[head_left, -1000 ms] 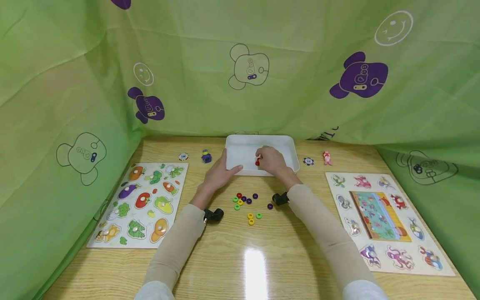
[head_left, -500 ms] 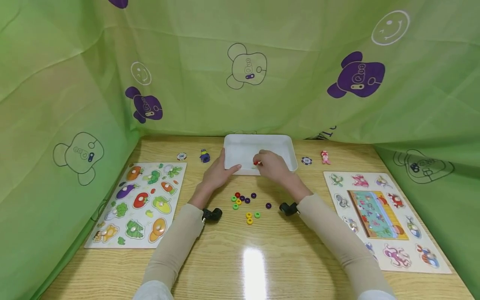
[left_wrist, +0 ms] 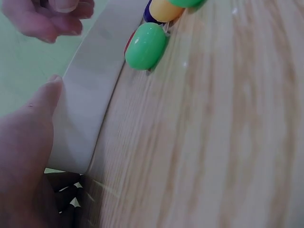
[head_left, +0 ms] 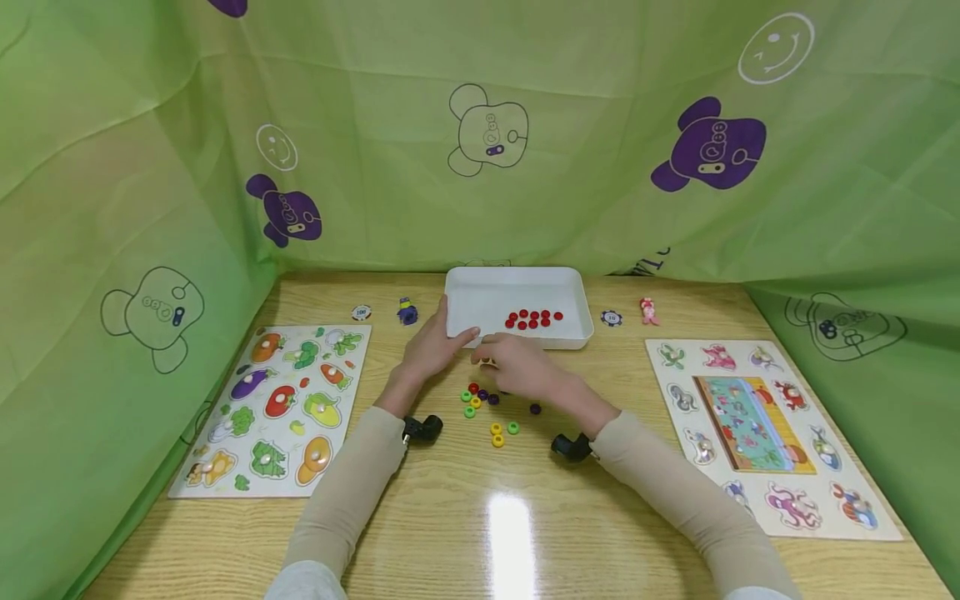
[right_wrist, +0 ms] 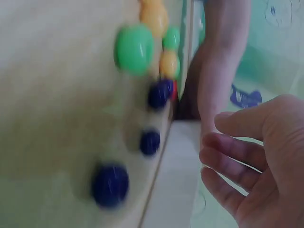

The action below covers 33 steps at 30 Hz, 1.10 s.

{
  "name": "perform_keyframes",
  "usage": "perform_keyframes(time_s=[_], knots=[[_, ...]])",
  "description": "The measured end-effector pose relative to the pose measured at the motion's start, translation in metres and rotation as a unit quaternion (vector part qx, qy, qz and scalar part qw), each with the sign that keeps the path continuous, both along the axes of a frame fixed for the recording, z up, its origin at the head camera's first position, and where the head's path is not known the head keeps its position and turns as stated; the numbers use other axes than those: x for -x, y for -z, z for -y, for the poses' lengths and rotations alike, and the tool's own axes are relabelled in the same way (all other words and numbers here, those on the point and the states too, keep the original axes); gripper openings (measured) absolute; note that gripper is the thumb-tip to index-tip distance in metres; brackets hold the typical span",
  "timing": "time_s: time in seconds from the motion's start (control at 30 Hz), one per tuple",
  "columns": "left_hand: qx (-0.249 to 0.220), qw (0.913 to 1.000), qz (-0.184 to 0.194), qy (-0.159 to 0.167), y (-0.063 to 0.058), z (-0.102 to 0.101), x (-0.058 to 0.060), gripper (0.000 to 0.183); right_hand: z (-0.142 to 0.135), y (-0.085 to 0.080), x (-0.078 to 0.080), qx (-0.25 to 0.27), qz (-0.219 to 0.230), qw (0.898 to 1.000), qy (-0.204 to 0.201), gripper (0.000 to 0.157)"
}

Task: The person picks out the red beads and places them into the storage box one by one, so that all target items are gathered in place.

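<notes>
In the head view a white tray (head_left: 517, 287) stands near the back, with several red ring-shaped beads (head_left: 534, 314) inside, toward its front right. My left hand (head_left: 430, 348) rests against its front left corner, fingers along the left side and thumb on the front wall. Just in front of the tray, my right hand (head_left: 517, 365) hovers with loosely bent fingers; the right wrist view shows nothing between them. Below it on the table lie a red bead (head_left: 473, 388), purple beads (head_left: 492, 399), green beads (head_left: 469, 412) and yellow beads (head_left: 497, 429), partly hidden by the right hand.
A vegetable puzzle board (head_left: 337, 433) lies at left and a sea-animal puzzle board (head_left: 667, 383) at right. Small figures (head_left: 407, 312) and poker chips (head_left: 611, 318) flank the tray. Green cloth (head_left: 375, 150) hangs behind and at both sides.
My right hand has let go of a red bead in the tray and come out over the front rim toward the loose beads. The left hand stays at the tray's corner.
</notes>
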State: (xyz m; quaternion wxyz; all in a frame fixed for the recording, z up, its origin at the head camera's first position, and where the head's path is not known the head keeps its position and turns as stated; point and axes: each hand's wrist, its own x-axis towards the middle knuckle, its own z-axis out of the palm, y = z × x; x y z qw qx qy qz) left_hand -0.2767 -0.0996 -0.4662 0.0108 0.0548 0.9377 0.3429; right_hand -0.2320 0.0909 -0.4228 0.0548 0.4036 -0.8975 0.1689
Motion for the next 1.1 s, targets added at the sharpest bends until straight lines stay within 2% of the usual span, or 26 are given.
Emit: perform_keyframes(time_s=[0.1, 0.2, 0.33, 0.43, 0.73, 1.1], knots=[[-0.002, 1.0, -0.006, 0.002, 0.0, 0.001, 0.0, 0.102, 0.009, 0.006, -0.007, -0.002, -0.006, 0.999, -0.034, 0.014], [-0.004, 0.9999, -0.008, 0.004, 0.001, 0.001, 0.001, 0.102, 0.016, 0.011, -0.014, -0.021, -0.002, 0.999, -0.049, 0.013], [-0.006, 1.0, -0.006, 0.005, 0.001, 0.001, 0.0, 0.102, 0.021, 0.016, -0.019, -0.041, 0.016, 0.998, -0.04, 0.017], [-0.006, 0.9999, -0.006, 0.007, 0.001, 0.001, 0.0, 0.101, 0.022, 0.017, -0.02, -0.046, 0.012, 0.998, -0.031, 0.018], [-0.002, 1.0, -0.007, 0.002, 0.002, 0.001, 0.001, 0.104, 0.024, 0.014, -0.022, -0.055, 0.029, 0.998, -0.012, 0.015], [-0.001, 1.0, -0.008, 0.0, 0.001, 0.001, 0.0, 0.103, 0.012, 0.001, -0.009, -0.025, 0.045, 0.999, 0.012, 0.01]])
